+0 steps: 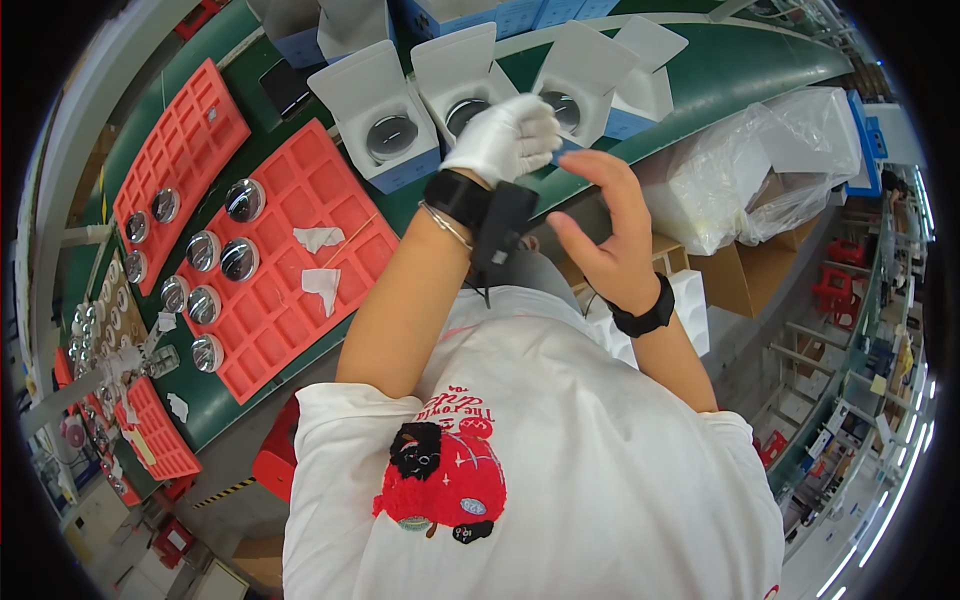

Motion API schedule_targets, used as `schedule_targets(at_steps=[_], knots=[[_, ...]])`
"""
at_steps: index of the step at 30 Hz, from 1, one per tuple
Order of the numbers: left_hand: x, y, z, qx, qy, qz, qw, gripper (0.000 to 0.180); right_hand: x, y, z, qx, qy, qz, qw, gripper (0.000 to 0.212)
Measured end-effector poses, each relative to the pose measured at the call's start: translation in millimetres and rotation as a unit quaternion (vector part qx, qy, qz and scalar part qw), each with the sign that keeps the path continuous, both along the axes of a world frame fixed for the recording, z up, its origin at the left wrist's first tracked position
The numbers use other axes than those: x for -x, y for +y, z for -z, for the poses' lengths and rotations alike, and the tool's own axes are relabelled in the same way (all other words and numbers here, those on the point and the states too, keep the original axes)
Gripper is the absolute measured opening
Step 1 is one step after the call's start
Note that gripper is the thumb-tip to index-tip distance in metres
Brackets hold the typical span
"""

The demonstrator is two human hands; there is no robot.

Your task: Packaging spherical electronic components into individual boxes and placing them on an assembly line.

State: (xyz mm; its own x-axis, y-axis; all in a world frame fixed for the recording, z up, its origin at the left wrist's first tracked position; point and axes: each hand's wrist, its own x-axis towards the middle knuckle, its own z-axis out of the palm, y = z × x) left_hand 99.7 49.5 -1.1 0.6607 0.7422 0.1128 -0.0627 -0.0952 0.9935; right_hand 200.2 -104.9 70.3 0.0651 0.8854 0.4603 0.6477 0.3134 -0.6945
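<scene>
My left hand (510, 140), in a white glove, is raised in front of the boxes with its fingers curled in. Whatever it may hold is hidden. My bare right hand (612, 235) is just right of it, thumb and fingers apart, nothing visible between them. Behind the glove stand open white-and-blue boxes, each with its lid up. A shiny round glass lens (391, 137) sits in the left box (362, 92). Another lens (467, 115) in the middle box (455, 62) is partly covered by the glove. A third lens (562, 110) lies in the box (580, 68) to the right.
Left on the green table (760, 70) lie a red compartment tray (300, 190) with several lenses and white scraps, and a second red tray (185, 130). A dark phone-like slab (285, 88) is behind them. Clear plastic bagging (715, 180) covers a carton (745, 275) at right.
</scene>
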Motion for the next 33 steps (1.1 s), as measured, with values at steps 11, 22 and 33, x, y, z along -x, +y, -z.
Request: schedule_targets(at_steps=[11, 22, 33], knots=[[62, 8, -12, 0.515, -0.272, -0.199, 0.788, 0.03, 4, -38, 61, 0.222, 0.014, -0.09, 0.971, 0.026], [269, -23, 24, -0.058, 0.432, -0.483, 0.759, 0.042, -167, -220, 320, 0.555, -0.095, 0.12, 0.818, 0.031], [404, 52, 141, 0.048, 0.442, -0.506, 0.739, 0.086, -180, -278, 329, 0.569, -0.025, 0.175, 0.803, 0.027]])
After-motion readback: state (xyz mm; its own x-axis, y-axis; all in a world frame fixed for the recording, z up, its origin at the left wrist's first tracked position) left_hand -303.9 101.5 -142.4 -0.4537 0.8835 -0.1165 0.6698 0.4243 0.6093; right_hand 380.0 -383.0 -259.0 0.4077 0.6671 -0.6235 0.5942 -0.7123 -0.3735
